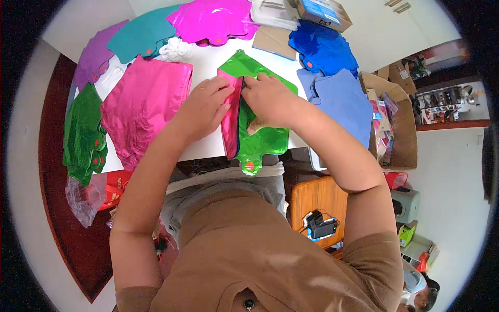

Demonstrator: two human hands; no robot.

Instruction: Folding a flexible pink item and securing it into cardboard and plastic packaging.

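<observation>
Pinching a folded pink foil balloon [231, 117] between left hand [205, 106] and right hand [270, 99], fingers closed on its edges, atop the green balloon [262, 140] at the white table [208, 60] front edge (slippery stuff), they could let both slide off.

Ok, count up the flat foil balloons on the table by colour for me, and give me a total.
Pink or magenta: 3
Green: 2
Blue: 2
Purple: 1
Teal: 1
Total: 9. Stacked piles may hide more underneath.
</observation>
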